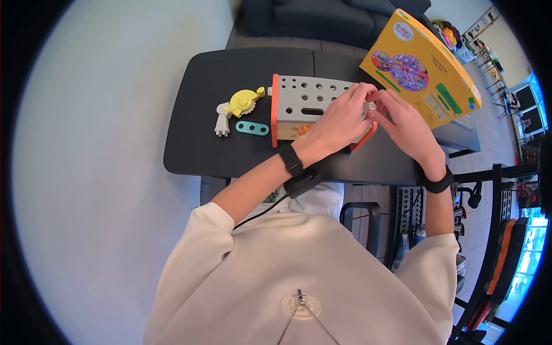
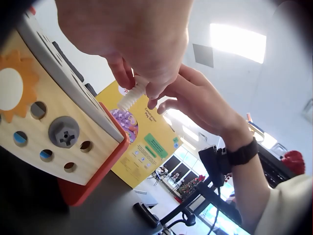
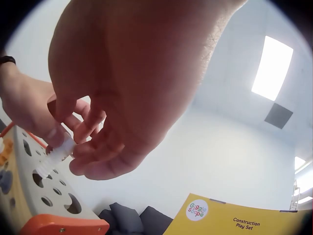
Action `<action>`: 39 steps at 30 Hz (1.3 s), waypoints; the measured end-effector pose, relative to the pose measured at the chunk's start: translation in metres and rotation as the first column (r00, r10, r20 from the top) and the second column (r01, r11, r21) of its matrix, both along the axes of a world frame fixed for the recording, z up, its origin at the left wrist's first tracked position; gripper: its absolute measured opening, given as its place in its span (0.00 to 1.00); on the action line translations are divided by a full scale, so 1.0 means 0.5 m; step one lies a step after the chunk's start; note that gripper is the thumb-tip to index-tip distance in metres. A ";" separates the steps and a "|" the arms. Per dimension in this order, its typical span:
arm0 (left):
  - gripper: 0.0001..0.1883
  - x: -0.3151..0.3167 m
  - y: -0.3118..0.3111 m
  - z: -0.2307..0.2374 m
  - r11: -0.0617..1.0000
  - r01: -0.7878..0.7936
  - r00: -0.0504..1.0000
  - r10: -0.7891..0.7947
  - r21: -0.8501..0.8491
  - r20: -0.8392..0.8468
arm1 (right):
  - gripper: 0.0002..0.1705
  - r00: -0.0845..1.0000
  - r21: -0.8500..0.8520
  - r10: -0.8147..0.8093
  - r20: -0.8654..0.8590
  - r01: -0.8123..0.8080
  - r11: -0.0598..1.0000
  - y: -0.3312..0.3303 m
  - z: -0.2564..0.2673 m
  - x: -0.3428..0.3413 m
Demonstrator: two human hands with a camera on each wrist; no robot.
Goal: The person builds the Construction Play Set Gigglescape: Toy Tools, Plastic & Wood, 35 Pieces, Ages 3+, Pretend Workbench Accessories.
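Observation:
A white plastic toy screw (image 2: 132,96) with a ridged shank is pinched between the thumb and fingers of my left hand (image 1: 345,118). My right hand (image 1: 409,125) meets it there, its bent fingertips right at the screw's head; I cannot tell whether they grip it. In the right wrist view the screw's shank points down over the holed grey top of a toy workbench (image 1: 296,95). This workbench has orange-red ends and a wooden side panel (image 2: 49,117) bearing an orange gear (image 2: 24,81) and a grey screw head (image 2: 64,132).
Left of the workbench lie a yellow toy piece with a saw-toothed disc (image 1: 244,102), a white pronged piece (image 1: 222,122) and a teal three-holed strip (image 1: 252,127) on the black table (image 1: 201,155). A yellow play set box (image 1: 422,69) stands at the right, a dark sofa (image 1: 322,23) behind.

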State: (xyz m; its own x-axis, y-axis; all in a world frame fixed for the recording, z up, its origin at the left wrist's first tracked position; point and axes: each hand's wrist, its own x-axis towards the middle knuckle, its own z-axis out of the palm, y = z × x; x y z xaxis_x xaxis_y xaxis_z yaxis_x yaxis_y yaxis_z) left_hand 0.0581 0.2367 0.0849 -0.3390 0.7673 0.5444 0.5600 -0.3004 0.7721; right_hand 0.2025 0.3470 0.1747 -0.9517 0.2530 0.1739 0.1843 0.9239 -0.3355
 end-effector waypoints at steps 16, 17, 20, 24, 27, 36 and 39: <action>0.35 0.001 0.033 -0.039 0.998 0.033 0.999 -0.033 -0.060 0.010 | 0.12 0.997 0.051 0.053 0.053 -0.056 0.997 0.058 -0.030 -0.015; 0.35 -0.007 0.029 -0.039 0.997 0.035 0.999 -0.035 -0.062 0.011 | 0.12 0.996 0.060 0.080 0.037 -0.082 0.995 0.060 -0.031 -0.013; 0.38 -0.033 0.024 -0.043 0.974 0.145 0.989 -0.144 -0.172 0.019 | 0.11 0.991 0.064 0.125 0.050 -0.129 0.990 0.061 -0.023 -0.007; 0.38 -0.056 0.030 -0.037 0.946 0.164 0.978 -0.192 -0.278 -0.077 | 0.14 0.983 0.052 0.172 0.068 -0.176 0.983 0.058 -0.013 -0.005; 0.37 -0.061 0.035 -0.036 0.934 0.180 0.977 -0.205 -0.309 -0.050 | 0.17 0.980 0.070 0.194 0.045 -0.197 0.978 0.057 -0.014 -0.007; 0.37 -0.071 0.032 -0.035 0.917 0.236 0.971 -0.212 -0.322 0.109 | 0.21 0.968 0.156 0.231 0.095 -0.244 0.957 0.052 -0.015 -0.016; 0.36 -0.070 0.031 -0.034 0.917 0.221 0.975 -0.199 -0.332 0.100 | 0.21 0.968 0.136 0.246 0.058 -0.251 0.958 0.050 -0.022 -0.017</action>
State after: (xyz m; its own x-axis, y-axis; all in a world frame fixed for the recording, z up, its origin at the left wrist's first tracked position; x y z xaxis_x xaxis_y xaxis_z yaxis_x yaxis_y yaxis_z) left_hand 0.0230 0.2521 0.0680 -0.1747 0.9592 0.2224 0.4601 -0.1202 0.8797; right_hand 0.1938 0.3719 0.1636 -0.9884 -0.0167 0.1512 -0.0465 0.9796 -0.1957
